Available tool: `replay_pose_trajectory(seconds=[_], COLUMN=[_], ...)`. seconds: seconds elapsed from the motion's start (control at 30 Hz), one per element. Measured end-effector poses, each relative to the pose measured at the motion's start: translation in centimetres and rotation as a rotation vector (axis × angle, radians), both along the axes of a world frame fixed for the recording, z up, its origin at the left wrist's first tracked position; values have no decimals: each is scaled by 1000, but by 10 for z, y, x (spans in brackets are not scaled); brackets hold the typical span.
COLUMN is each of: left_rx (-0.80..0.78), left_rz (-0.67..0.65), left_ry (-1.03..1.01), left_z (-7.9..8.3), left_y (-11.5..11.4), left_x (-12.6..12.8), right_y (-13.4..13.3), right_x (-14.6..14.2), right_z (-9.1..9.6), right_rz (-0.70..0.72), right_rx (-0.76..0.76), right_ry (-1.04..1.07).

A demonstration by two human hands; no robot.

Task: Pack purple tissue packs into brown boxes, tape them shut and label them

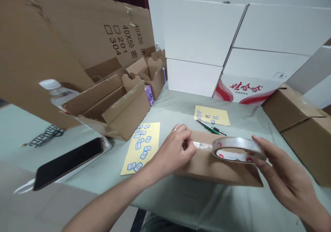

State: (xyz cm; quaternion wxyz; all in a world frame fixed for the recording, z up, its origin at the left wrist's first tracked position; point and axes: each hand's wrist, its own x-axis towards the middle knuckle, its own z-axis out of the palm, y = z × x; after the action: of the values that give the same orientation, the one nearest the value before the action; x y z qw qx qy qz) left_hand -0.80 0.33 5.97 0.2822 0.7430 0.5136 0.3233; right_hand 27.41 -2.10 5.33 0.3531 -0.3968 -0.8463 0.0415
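My right hand (278, 171) grips a roll of clear tape (238, 149) by its rim, just above a flat brown cardboard box (222, 170) lying on the table. My left hand (177, 149) pinches the loose end of the tape (200, 145), which is drawn out a short way from the roll over the box's left part. A ring shows on one finger of the left hand.
A yellow sticker sheet (142, 147) lies left of the box, a smaller one (212, 115) and a green pen (210, 127) behind it. A phone (68, 163) lies at left. Open cardboard boxes (116, 104) stand behind it, white cartons (232, 49) at the back, brown boxes (302, 121) at right.
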Motion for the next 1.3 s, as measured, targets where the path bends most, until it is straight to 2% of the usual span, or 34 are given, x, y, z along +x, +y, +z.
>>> replay_pose_trajectory(seconds=[0.27, 0.6, 0.97, 1.07, 1.2, 1.3], left_rx=[-35, -21, 48, 164, 403, 419], left_rz=[-111, -104, -85, -36, -275, -349], left_ry=[266, 412, 530, 568, 527, 571], left_z=[10, 8, 14, 10, -9, -21], left_y=[13, 14, 12, 2, -24, -37], left_x=[1, 2, 4, 2, 4, 6], right_y=[4, 16, 22, 26, 33, 39], right_x=[4, -14, -42, -54, -59, -48], right_z=[31, 54, 62, 63, 62, 55], right_rz=[182, 303, 321, 327, 378, 360], right_rx=[37, -125, -51, -58, -127, -291], right_ry=[-143, -408, -558, -591, -466, -247])
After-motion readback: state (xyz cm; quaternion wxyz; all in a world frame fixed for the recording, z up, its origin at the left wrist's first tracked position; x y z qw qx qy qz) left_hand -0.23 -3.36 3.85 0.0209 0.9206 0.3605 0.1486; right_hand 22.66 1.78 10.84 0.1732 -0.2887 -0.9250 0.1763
